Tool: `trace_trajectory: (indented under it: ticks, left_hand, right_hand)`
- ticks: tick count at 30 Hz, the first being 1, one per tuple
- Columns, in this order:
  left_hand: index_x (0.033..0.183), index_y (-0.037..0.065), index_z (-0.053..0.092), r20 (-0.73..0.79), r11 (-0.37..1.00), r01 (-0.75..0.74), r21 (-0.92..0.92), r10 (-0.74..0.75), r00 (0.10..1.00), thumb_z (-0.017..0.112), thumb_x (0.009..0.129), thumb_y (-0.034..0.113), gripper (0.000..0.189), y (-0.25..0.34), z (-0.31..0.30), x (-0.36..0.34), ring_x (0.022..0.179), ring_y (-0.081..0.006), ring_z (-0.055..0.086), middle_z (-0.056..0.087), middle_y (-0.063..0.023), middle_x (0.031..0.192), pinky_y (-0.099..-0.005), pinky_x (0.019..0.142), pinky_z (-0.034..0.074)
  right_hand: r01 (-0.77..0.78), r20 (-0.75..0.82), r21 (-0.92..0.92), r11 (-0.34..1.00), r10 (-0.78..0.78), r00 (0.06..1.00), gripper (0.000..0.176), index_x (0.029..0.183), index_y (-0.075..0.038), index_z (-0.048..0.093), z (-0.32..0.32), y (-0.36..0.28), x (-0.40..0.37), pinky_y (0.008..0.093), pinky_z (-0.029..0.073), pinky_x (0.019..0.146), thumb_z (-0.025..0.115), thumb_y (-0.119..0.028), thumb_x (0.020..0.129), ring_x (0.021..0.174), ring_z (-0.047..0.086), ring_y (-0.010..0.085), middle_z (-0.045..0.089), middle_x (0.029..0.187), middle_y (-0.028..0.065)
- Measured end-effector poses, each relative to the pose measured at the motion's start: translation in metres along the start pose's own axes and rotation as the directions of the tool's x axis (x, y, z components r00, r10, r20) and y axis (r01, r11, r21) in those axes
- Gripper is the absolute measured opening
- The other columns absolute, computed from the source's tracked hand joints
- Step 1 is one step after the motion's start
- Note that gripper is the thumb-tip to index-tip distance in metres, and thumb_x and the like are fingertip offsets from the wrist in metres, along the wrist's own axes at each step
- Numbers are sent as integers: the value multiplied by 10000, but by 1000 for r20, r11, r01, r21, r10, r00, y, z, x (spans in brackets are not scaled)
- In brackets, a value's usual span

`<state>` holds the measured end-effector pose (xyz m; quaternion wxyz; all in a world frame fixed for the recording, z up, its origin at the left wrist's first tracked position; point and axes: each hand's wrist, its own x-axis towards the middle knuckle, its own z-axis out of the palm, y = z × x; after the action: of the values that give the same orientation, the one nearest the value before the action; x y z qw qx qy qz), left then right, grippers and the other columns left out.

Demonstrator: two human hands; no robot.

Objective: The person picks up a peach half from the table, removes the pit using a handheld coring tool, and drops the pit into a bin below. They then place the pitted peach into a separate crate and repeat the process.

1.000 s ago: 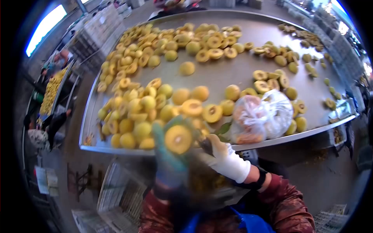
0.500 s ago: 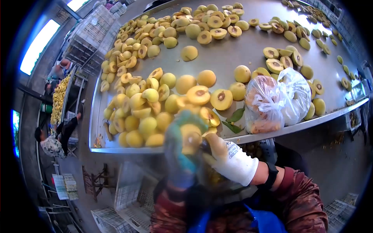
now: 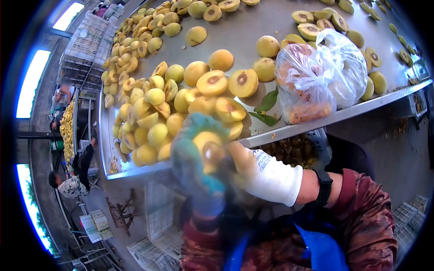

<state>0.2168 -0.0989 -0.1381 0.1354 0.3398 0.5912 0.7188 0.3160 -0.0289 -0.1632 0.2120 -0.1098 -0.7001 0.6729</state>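
Observation:
My left hand [image 3: 186, 160], in a grey and teal glove, is wrapped round a yellow peach half [image 3: 207, 141], its cut face and brown centre turned up. My right hand [image 3: 269, 176], in a white glove, is closed close beside it, fingers pointing at the fruit. Something dark shows at the right fingertips, too blurred to name. Both hands are just off the front edge of the metal table [image 3: 257, 34]. A heap of peaches [image 3: 156, 97], whole-looking and halved, lies behind my left hand. Cut peach halves [image 3: 212, 82] rest cut side up near the edge.
Knotted clear plastic bags [image 3: 312, 81] stand on the table at right, beside green leaves [image 3: 266, 101]. Under the edge is a crate of brown pieces [image 3: 291, 151]. White crates [image 3: 158, 239] are below left. Co-workers [image 3: 72, 183] are at another fruit-laden table on the left.
The view has shifted, so the table appears higher and further left. Both hands remain together at the peach half, slightly further from the table edge.

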Motion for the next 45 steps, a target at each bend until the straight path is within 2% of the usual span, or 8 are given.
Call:
trace_trajectory:
  ticks: [8, 10, 16, 22, 25, 31, 37, 45]
  left_hand:
    - [1183, -54, 541, 100, 955, -37, 295, 7, 995, 387, 1003, 404, 516, -4, -13, -3, 965, -252, 609, 616, -155, 1089, -377, 861, 514]
    - [1131, -63, 569, 127, 975, 65, 211, -94, 987, 448, 978, 248, 367, -1, -16, -2, 1041, -274, 595, 616, -169, 1126, -398, 924, 482]
    - [1118, -57, 604, 238, 861, 495, -115, -459, 856, 589, 900, 194, 333, 11, -17, 11, 952, -237, 633, 656, -163, 1091, -353, 876, 504]
    - [1102, -66, 615, 425, 824, 566, 1, -513, 746, 612, 872, 203, 354, 20, -13, 22, 853, -184, 638, 677, -140, 1019, -290, 764, 519]
    - [1091, -67, 617, 499, 815, 577, 55, -523, 691, 610, 872, 189, 337, 14, -18, 27, 849, -168, 631, 679, -124, 986, -280, 753, 518]
    - [1070, -56, 616, 554, 831, 555, -36, -445, 703, 620, 879, 179, 304, 3, -20, 23, 854, -163, 626, 660, -122, 1023, -290, 765, 525]
    - [1053, -43, 613, 559, 765, 634, -113, -478, 677, 733, 816, 121, 312, 6, -13, 19, 895, -205, 620, 638, -135, 1027, -322, 779, 530]
    - [1051, -19, 622, 583, 802, 578, -150, -400, 707, 726, 822, 115, 285, 3, -13, 17, 1000, -241, 624, 646, -126, 1056, -368, 884, 528]
  right_hand:
    - [-160, 163, -200, 967, 194, 968, 376, 1154, 3, 465, -12, -14, -17, 475, 496, 637, 586, -238, 893, 723, 626, 411, 607, 764, 225]
    - [-227, 197, -185, 956, 262, 945, 423, 1158, 21, 451, -14, -18, -17, 487, 500, 632, 605, -261, 883, 714, 630, 418, 606, 770, 243]
    - [-261, 274, -164, 951, 298, 914, 467, 1180, 53, 406, -20, -20, -21, 465, 499, 573, 588, -277, 905, 668, 634, 389, 614, 762, 234]
    - [-631, 416, 11, 776, 570, 708, 444, 1180, 37, 413, -24, -33, -18, 360, 469, 452, 577, -293, 931, 522, 594, 219, 576, 639, 109]
    - [-502, 342, -70, 862, 494, 799, 386, 1127, 11, 430, -20, -24, -25, 307, 440, 412, 586, -281, 928, 478, 551, 145, 540, 600, 42]
    - [-756, 634, 245, 607, 490, 599, 285, 1037, -46, 427, -34, -37, -17, 262, 411, 399, 583, -253, 918, 459, 504, 97, 492, 587, -6]
    - [-794, 511, 114, 597, 651, 562, 157, 902, -97, 461, -36, -48, -18, 232, 411, 416, 569, -211, 895, 454, 487, 82, 484, 589, -8]
    - [-800, 717, 405, 442, 390, 578, 195, 868, -109, 497, -44, -43, -26, 208, 400, 442, 637, -243, 893, 488, 469, 54, 477, 633, -33]
